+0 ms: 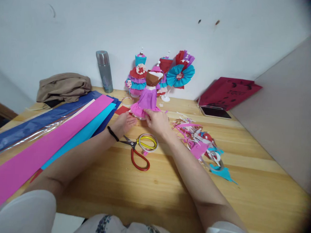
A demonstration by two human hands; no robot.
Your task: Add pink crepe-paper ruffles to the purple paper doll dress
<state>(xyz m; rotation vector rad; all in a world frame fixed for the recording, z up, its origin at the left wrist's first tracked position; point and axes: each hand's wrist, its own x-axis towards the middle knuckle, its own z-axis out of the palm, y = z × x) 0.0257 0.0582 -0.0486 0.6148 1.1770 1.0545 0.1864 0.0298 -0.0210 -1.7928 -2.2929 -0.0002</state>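
Note:
A small dress form (149, 96) in a purple and pink paper skirt with a brown top stands upright on the wooden table. At the left of its hem is my left hand (125, 123), palm turned up and fingers spread, holding nothing. My right hand (156, 121) is at the right front of the pink hem, its index finger against the ruffle and the other fingers curled; whether it pinches the paper is unclear. Scissors (136, 151) with one red and one yellow handle lie open in front of the hands, a roll of tape (157, 143) over the yellow handle.
More paper-dressed forms (139, 73) stand behind, one with a big blue rosette (180, 76). Long crepe paper strips (55, 136), a flask (104, 72) and brown cloth (64, 87) are left. Paper scraps (199, 145), a phone (215, 112) and a red bag (230, 92) are right.

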